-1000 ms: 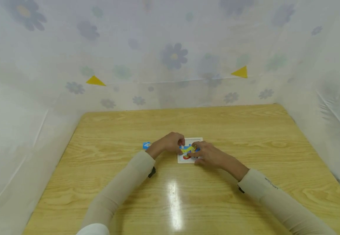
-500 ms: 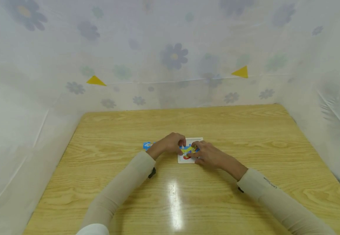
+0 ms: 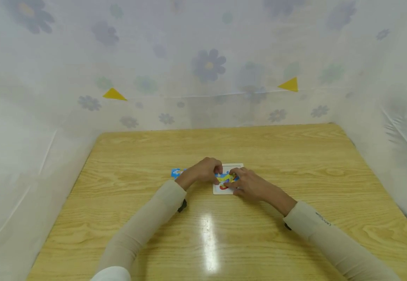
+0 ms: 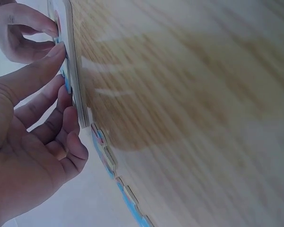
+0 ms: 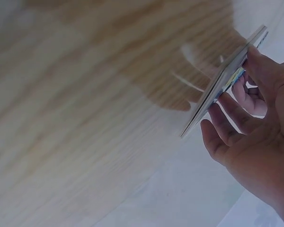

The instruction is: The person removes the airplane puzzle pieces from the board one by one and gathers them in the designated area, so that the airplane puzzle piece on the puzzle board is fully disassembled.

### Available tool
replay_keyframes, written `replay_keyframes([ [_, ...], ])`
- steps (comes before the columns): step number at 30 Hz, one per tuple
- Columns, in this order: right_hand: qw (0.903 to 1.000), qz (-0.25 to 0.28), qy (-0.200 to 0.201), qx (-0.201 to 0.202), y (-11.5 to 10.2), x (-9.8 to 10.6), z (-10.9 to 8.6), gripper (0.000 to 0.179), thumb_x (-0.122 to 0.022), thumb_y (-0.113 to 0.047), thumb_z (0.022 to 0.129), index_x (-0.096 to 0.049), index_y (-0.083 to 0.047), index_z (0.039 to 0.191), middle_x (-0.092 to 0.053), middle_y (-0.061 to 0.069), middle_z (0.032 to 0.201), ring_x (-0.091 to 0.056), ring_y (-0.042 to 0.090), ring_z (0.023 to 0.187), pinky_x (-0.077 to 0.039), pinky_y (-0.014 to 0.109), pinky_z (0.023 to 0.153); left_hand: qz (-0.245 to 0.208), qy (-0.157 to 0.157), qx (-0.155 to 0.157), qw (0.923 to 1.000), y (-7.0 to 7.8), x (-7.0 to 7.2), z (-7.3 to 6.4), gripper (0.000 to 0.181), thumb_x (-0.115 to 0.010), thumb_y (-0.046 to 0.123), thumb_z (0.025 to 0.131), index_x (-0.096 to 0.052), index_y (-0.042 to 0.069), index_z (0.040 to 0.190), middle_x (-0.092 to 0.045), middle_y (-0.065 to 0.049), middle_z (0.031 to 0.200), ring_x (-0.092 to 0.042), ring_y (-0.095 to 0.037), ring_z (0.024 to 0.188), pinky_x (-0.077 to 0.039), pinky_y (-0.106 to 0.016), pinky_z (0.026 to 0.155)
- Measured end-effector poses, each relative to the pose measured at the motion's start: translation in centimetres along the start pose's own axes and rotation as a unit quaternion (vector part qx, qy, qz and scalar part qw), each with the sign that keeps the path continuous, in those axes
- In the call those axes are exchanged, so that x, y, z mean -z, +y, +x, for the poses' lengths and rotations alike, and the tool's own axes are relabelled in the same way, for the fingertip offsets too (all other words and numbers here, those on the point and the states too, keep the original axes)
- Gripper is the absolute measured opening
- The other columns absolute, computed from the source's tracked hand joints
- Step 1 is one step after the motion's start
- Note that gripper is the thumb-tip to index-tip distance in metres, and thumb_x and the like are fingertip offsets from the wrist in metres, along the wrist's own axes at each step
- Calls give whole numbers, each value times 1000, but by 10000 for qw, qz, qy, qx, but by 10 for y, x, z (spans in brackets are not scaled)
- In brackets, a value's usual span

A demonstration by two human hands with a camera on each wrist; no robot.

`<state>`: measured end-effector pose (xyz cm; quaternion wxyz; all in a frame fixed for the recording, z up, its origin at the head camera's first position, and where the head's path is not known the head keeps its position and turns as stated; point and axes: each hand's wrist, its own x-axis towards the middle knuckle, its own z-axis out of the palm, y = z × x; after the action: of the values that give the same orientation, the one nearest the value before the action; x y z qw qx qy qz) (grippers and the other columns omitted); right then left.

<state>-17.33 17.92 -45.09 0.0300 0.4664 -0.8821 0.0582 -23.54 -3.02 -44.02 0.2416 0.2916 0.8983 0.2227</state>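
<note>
A white-bordered puzzle board [image 3: 232,168] lies on the table, with blue, yellow and red puzzle pieces [image 3: 223,181] on it. My left hand [image 3: 205,170] reaches over its left side. In the left wrist view, that hand's thumb and fingers pinch a blue-edged puzzle piece [image 4: 67,86] low on the board; most of the piece is hidden. From the right, my right hand [image 3: 254,185] rests on the board, its fingers spread over the pieces. The right wrist view has its thumb [image 5: 255,59] at the board's near side and its other fingertips along the board.
Blue loose puzzle pieces [image 3: 176,173] lie on the table left of the board, partly behind the left wrist. The wooden table [image 3: 277,249] is enclosed by a pale flowered curtain [image 3: 175,74] at the back and sides, with yellow triangles [image 3: 114,94] on it.
Both hands stay nearly where they were over the board, with only slight finger shifts. The right hand has edged slightly left.
</note>
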Motion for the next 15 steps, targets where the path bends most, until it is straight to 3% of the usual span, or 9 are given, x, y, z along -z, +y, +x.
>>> replay_keyframes([
  [9, 9999, 38, -59, -106, -2, 1, 1, 36, -70, -26, 85, -67, -19, 120, -57, 17, 118, -55, 27, 105, -47, 49, 88, 12, 95, -147, 9998, -2, 0, 0, 18, -74, 16, 82, -64, 11, 95, -61, -1, 95, -54, -13, 87, -47, -25, 78],
  [15, 9999, -24, 97, -108, -2, 0, 1, 35, -71, -23, 84, -68, -21, 119, -59, 16, 115, -57, 26, 100, -48, 43, 80, 29, 470, -319, 9984, 2, 1, -1, 7, -64, 14, 90, -67, 9, 87, -65, -1, 86, -54, -11, 74, -45, -22, 68],
])
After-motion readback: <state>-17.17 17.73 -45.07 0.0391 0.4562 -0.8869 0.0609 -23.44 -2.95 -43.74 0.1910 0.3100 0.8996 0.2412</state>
